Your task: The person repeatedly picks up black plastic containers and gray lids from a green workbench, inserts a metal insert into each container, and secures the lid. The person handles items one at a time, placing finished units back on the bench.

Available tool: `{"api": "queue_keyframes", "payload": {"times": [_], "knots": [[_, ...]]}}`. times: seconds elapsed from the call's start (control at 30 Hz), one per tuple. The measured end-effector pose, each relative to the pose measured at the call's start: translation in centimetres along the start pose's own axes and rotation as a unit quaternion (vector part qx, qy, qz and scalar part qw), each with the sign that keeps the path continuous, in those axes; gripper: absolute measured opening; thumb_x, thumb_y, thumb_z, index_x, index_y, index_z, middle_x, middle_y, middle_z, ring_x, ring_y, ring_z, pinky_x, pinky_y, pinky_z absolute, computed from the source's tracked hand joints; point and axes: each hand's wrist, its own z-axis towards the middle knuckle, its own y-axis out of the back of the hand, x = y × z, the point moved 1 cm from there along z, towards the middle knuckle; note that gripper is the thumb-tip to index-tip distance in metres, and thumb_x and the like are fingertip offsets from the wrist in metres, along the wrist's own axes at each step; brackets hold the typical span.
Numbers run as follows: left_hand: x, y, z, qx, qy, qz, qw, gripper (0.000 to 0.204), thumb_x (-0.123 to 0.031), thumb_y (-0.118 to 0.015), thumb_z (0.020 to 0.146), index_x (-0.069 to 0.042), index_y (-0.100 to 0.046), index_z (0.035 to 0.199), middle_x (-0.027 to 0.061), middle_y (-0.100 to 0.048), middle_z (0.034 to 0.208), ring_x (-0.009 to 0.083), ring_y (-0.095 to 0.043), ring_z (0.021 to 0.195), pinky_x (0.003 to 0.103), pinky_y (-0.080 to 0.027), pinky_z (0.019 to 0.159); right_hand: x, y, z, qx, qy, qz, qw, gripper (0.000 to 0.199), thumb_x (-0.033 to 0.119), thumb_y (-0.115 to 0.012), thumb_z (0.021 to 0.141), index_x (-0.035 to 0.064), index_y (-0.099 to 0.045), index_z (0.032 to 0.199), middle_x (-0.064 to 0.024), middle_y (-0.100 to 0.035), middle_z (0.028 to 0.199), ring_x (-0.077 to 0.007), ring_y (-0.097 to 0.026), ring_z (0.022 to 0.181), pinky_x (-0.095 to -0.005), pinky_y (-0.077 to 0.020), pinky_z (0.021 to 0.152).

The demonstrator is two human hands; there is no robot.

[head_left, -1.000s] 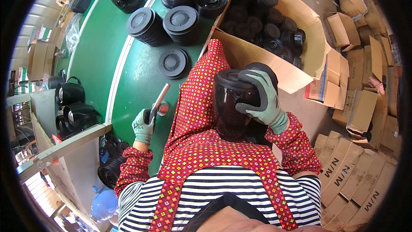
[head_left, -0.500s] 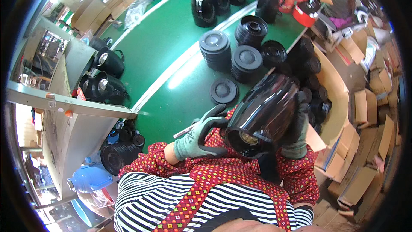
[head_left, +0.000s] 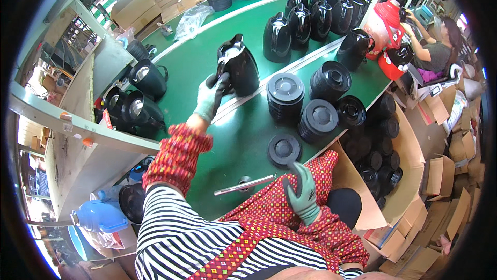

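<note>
I see the left hand (head_left: pixel 212 93) gripping one black jug (head_left: pixel 246 73); the right hand (head_left: pixel 304 197), fingers open, is near a disc (head_left: pixel 284 149).

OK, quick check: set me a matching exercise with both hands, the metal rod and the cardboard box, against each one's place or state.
1 left hand
2 right hand
3 metal rod
4 cardboard box

A silver, on the green table
B open, over the red apron
C tan, with black parts inside
D gripping a black jug

Pairs: 1-D, 2-B, 3-A, 4-C
</note>
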Motion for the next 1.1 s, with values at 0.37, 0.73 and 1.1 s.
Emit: {"api": "queue_keyframes", "payload": {"times": [0.37, 0.73, 1.1], "knots": [[3.3, -7.2, 9.1, -0.146, -0.058, 0.318, 0.935, 0.094, -0.058, -0.09, 0.077, -0.002, -0.057, 0.145, 0.0254, -0.064, 0.137, 0.038, -0.068, 0.12, 0.045, -0.055, 0.099, -0.3, 0.0, 0.6, 0.051, -0.048, -0.044, 0.997, 0.053, 0.016, -0.077, 0.09, -0.0031, -0.064, 0.137, -0.0215, -0.069, 0.13, -0.0405, -0.065, 0.118, -0.0491, -0.0506, 0.103], [-3.2, 21.5, 9.8, -0.434, 0.075, 0.576, 0.688, 0.089, -0.04, -0.076, 0.093, -0.007, -0.033, 0.163, 0.0397, -0.025, 0.166, 0.0476, -0.07, 0.119, 0.047, -0.058, 0.102, 0.5, -0.6, 1.8, 0.067, 0.005, -0.067, 0.995, 0.052, 0.01, -0.074, 0.09, -0.0003, -0.065, 0.14, -0.0192, -0.069, 0.126, -0.033, -0.068, 0.104, -0.0433, -0.0542, 0.093], [-3.9, 11.2, -3.0, -0.207, -0.223, 0.528, 0.793, 0.048, -0.021, -0.078, 0.089, -0.001, -0.063, 0.131, 0.0257, -0.061, 0.145, 0.0442, -0.067, 0.119, 0.048, -0.056, 0.098, 2.5, -0.1, 7.1, 0.044, 0.004, 0.034, 0.998, 0.073, 0.01, -0.078, 0.09, -0.0029, -0.047, 0.155, -0.027, -0.055, 0.146, -0.0442, -0.056, 0.134, -0.0465, -0.0476, 0.112]]}}
